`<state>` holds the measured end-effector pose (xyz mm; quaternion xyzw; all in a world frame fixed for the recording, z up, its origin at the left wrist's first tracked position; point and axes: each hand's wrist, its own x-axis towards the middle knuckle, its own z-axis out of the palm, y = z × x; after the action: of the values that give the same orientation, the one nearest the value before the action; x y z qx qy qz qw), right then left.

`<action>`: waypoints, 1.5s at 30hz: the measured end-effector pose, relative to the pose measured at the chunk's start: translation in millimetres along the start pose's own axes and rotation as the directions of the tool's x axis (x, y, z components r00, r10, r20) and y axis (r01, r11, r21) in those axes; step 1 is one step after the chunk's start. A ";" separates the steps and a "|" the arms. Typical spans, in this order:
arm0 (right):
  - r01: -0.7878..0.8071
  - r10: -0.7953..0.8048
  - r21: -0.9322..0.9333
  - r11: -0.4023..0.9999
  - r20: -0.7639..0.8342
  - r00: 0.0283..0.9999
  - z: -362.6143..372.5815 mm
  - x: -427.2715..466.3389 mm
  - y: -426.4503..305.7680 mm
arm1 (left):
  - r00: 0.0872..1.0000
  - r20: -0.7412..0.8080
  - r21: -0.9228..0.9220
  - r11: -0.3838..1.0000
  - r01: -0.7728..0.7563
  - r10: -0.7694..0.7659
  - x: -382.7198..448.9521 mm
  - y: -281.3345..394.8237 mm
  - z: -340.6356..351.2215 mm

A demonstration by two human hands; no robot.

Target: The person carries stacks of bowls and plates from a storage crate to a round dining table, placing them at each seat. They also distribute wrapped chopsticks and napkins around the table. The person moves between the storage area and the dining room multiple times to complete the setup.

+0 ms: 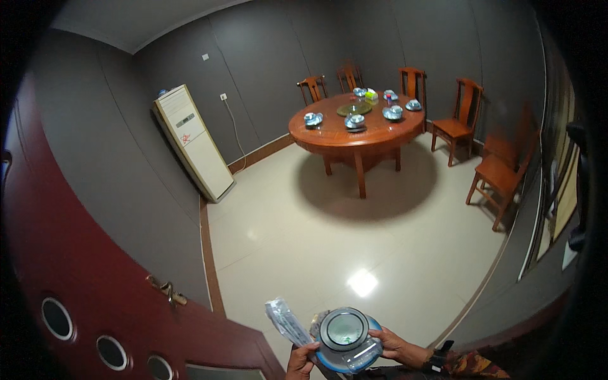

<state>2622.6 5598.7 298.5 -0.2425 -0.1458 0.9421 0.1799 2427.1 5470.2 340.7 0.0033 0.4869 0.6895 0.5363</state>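
Observation:
Low in the view, my left hand (pixel 300 361) and my right hand (pixel 392 344) grip opposite sides of a tableware set in clear wrap. A blue-edged plate (pixel 327 360) is at its base. On it rests a round bowl or dish (pixel 343 327) with a dark rim and a green mark, and a clear drinking glass (pixel 363 355) lies on its side. A bundle of long, thin items in clear plastic (pixel 286 320) sticks up from my left hand; its contents are hard to make out. Something brownish (pixel 317 322) shows behind the bowl.
A dark red door (pixel 228 342) with a metal handle (pixel 168 290) stands at the left. Across the tiled floor (pixel 285 228), a round wooden table (pixel 327 135) bears several similar sets and a glass turntable (pixel 354 110). Wooden chairs (pixel 458 126) line the walls; a floor-standing air conditioner (pixel 197 147) occupies the far-left corner.

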 end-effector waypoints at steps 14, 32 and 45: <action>0.244 -0.218 0.152 0.958 -0.170 0.961 -4.4 164.1 -186.8 | 0.956 0.239 0.065 0.985 0.158 -0.169 292.1 89.2 125.2; -0.111 0.111 0.008 0.994 0.026 0.994 40.8 466.6 -401.4 | 0.990 -0.013 -0.109 0.984 -0.140 0.139 545.7 202.8 159.0; -0.034 0.029 -0.115 0.993 -0.047 0.998 136.1 714.8 -497.8 | 0.984 0.034 -0.135 0.977 -0.167 0.173 757.5 396.0 180.8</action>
<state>2102.3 6310.4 303.9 -0.2760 -0.1921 0.9291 0.1537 1909.0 6173.0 310.9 0.0253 0.4258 0.7633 0.4852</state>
